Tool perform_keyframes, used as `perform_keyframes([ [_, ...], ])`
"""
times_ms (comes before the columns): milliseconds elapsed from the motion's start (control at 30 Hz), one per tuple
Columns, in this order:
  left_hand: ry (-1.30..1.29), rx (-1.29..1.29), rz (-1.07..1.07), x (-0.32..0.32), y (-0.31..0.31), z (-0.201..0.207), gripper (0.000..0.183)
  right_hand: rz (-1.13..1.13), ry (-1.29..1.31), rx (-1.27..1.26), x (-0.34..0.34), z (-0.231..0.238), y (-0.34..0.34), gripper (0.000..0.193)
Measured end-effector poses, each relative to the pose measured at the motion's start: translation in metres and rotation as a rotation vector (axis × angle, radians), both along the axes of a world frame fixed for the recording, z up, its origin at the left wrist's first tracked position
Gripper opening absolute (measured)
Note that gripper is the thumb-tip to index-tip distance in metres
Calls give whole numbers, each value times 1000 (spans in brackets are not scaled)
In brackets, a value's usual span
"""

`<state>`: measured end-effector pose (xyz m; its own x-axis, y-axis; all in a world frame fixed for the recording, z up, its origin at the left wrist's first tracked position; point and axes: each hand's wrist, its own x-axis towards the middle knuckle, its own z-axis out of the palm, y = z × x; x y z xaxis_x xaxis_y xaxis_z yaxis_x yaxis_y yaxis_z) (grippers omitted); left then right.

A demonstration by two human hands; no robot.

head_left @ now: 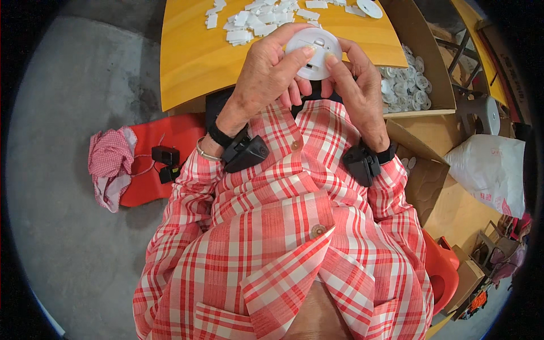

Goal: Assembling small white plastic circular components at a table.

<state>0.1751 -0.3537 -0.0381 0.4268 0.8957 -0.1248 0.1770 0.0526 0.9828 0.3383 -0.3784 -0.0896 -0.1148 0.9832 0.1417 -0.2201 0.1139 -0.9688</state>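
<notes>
A round white plastic casing [317, 56] is held up between both hands, near the front edge of the yellow table [195, 73]. Its face has a rectangular panel and a small dark slot. My left hand [266, 71] grips the casing from the left, thumb pressed on its face and the other fingers partly hidden behind it. My right hand [360, 85] pinches the right side, its thumb also pressing on the face. Beyond the hands, small white rectangular plastic pieces [263, 20] lie in a loose pile. Another round white part [369, 8] rests at the table's far right.
Right of the table stands a cardboard box [433, 62] holding many round white parts [411, 85]. A second cardboard box [419, 170] and a white sack [490, 170] are nearer on the right. On the left, a red stool [144, 190] carries a checked cloth [110, 161].
</notes>
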Motion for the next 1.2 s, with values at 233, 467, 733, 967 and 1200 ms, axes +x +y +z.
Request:
perform_keyframes([
  [233, -24, -36, 11, 3, 0, -11, 45, 62, 35, -87, 9, -1, 0, 31],
  [467, -7, 46, 14, 5, -1, -20, 46, 75, -3, -46, 9, -5, -6, 34],
  [733, 23, 29, 25, 9, 1, -3, 43, 54, 43, -3, 7, -1, -2, 32],
  [967, -13, 59, 23, 18, 23, 15, 42, 25, 26, -27, 13, 20, 19, 25],
  [1200, -32, -157, -41, 12, 20, 24, 39, 80, 29, -117, 18, 29, 17, 22],
])
